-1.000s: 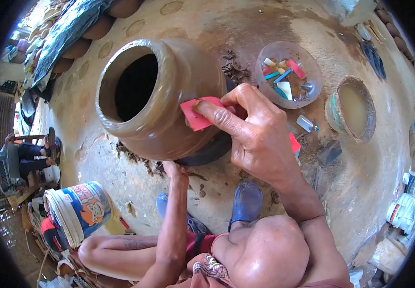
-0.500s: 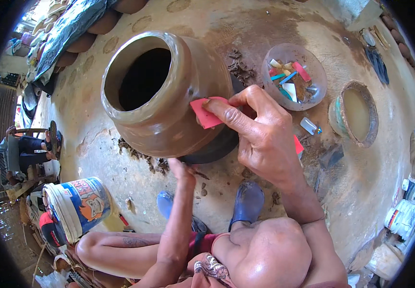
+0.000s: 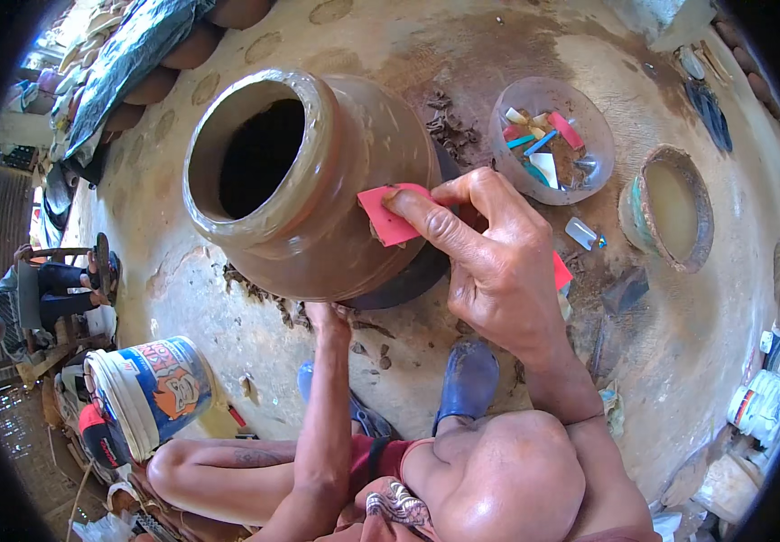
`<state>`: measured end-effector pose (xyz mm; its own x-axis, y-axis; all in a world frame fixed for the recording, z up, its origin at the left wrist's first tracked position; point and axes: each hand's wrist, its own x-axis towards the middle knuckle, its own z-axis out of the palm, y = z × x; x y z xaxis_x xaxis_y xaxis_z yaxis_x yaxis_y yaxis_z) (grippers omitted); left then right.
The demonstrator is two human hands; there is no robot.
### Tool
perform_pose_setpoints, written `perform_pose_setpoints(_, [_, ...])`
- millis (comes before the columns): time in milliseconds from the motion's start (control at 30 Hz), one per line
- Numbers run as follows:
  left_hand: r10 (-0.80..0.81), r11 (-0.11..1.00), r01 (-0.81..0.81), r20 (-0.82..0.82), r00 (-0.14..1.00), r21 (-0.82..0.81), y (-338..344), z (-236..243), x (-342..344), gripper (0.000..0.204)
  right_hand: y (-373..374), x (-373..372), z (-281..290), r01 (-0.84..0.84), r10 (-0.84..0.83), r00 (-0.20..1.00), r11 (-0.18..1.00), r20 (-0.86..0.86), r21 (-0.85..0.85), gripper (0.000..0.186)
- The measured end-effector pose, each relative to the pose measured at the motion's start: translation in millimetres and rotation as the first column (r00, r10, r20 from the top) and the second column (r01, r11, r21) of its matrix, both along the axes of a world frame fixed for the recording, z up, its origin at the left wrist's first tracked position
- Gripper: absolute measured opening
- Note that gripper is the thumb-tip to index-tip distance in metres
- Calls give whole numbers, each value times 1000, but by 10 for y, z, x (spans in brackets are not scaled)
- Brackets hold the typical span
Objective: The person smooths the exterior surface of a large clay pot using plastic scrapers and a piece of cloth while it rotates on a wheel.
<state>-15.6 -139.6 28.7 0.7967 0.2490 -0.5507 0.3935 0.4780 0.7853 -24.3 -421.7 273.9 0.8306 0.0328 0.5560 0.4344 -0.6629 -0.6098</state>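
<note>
A large wet brown clay pot (image 3: 367,135) stands on a dark round base (image 3: 403,285), its wide mouth tilted toward the upper left. My right hand (image 3: 498,262) pinches a flat red scraper (image 3: 390,215) between thumb and fingers and lays it on the pot's shiny side, below the neck. Some wet clay shows along the scraper's lower edge. Down by the pot's underside is my left hand (image 3: 327,314), close to the base; the pot hides its fingers, so their grip does not show.
Right of the pot are a clear plastic bowl (image 3: 599,185) of small coloured pieces and a crusted pot (image 3: 636,212) of murky water. Clay scraps (image 3: 449,126) lie around the base. A paint bucket (image 3: 128,393) stands at left; farther left another person (image 3: 47,294) sits.
The pot's mouth has shifted slightly left and down, and the marks on its surface differ. My left hand has moved a little left. The scraper stays against the pot at nearly the same place.
</note>
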Motion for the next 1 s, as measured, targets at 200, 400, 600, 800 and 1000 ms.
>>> perform_pose_setpoints(200, [87,984,-96,-65,994,-149,-833,32,-589,65,30,-66,-87,14,-14,1000,998,-2,62,68])
perform_pose_setpoints(400, [-144,955,79,-216,966,-285,-953,103,-695,69,-14,-101,-234,26,-26,1000,996,-10,86,65])
perform_pose_setpoints(600, [45,991,-49,34,998,124,-166,90,101,55,120,-49,-309,40,-45,999,971,16,237,61])
perform_pose_setpoints(800, [-219,974,213,-97,971,-71,-1121,397,-716,66,74,-136,-506,39,-49,998,971,36,238,59])
perform_pose_setpoints(1000, [-161,986,159,-54,985,-50,-210,276,-67,60,94,-187,-601,48,-57,998,956,21,290,65])
